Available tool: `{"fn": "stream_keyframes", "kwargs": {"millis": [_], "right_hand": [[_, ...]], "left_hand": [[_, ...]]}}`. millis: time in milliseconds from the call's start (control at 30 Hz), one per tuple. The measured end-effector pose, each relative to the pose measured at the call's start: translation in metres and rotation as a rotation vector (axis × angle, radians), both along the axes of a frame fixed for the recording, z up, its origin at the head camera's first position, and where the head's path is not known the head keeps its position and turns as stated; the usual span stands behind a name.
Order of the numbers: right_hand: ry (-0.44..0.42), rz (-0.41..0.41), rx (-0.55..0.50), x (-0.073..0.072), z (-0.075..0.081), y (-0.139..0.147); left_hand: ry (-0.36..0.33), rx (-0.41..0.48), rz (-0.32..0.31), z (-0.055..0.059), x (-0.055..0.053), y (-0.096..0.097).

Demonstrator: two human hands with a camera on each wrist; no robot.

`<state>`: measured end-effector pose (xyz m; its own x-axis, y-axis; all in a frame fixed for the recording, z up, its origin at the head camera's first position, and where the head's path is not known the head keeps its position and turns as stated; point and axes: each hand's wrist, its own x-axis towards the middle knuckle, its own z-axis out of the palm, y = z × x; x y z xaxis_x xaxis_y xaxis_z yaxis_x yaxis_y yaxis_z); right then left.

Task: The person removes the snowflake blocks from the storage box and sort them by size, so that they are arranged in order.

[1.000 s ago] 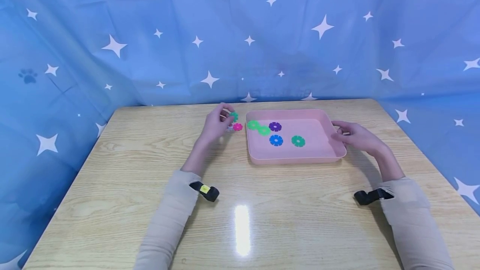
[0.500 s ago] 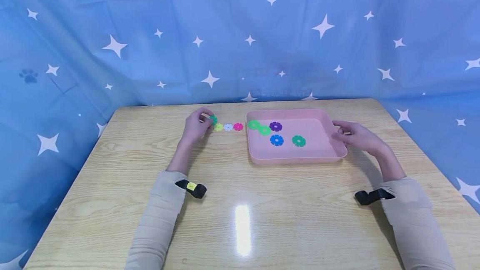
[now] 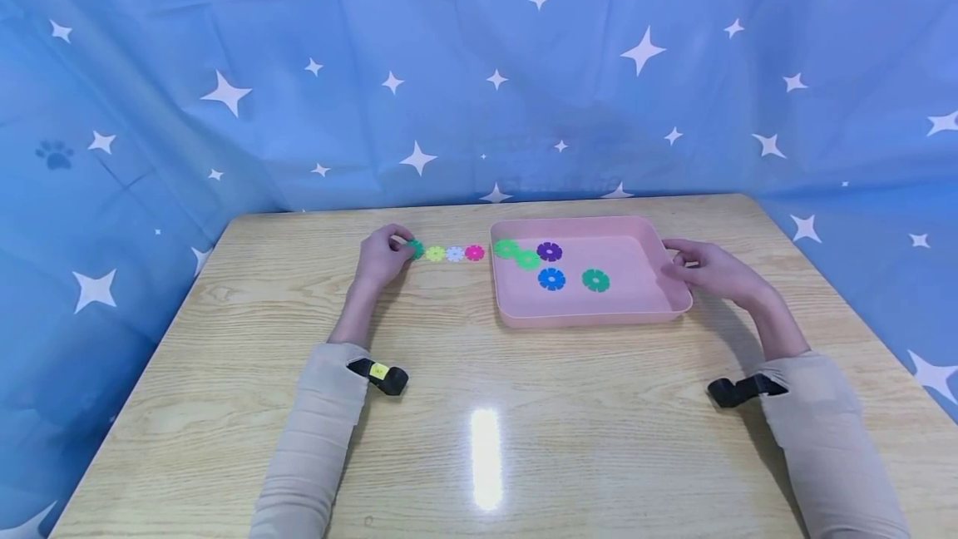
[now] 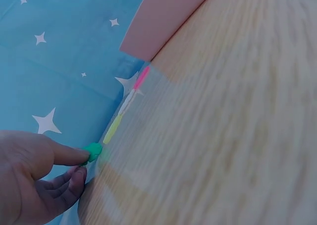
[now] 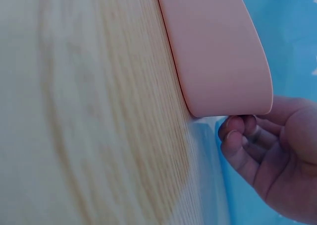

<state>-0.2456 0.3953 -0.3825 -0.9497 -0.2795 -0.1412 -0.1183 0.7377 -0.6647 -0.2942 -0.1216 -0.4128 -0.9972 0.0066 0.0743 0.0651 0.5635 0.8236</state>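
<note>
My left hand (image 3: 380, 259) pinches a green notched snowflake disc (image 4: 92, 152) between thumb and fingers, low over the wooden table. To its right, a yellow disc (image 3: 435, 254), a white disc (image 3: 455, 254) and a pink disc (image 3: 475, 253) lie flat in a row. The row reaches towards a shallow pink tray (image 3: 636, 269). My right hand (image 3: 714, 274) grips the tray's right wall, with the thumb over the rim and the fingers curled outside. Inside the tray are two light green discs (image 3: 527, 260), a purple disc (image 3: 550, 252), a blue disc (image 3: 551, 279) and a green disc (image 3: 595, 280).
A blue curtain (image 3: 479, 90) with white stars hangs behind the wooden table (image 3: 599, 422) and along both sides. The table's back edge runs just behind the tray and the row. A bright light reflection (image 3: 485, 460) shows on the tabletop nearer the front.
My left hand has carried the green disc leftward, past the pink, white and yellow discs, and lowered it at the row's left end. My right hand and the tray have stayed in place.
</note>
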Motion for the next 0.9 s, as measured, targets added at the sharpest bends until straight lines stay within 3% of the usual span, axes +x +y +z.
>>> {"fn": "stream_keyframes", "kwargs": {"millis": [433,633,900], "right_hand": [[0.004,0.003,0.013,-0.002,0.000,-0.001],[0.005,0.003,0.007,-0.002,0.000,0.000],[0.001,-0.004,0.010,-0.002,-0.002,0.001]], "left_hand": [[-0.013,-0.068,-0.004,-0.001,0.000,-0.002],[-0.003,-0.035,-0.015,0.003,0.000,0.000],[0.041,0.040,-0.093,0.016,0.005,0.014]]}}
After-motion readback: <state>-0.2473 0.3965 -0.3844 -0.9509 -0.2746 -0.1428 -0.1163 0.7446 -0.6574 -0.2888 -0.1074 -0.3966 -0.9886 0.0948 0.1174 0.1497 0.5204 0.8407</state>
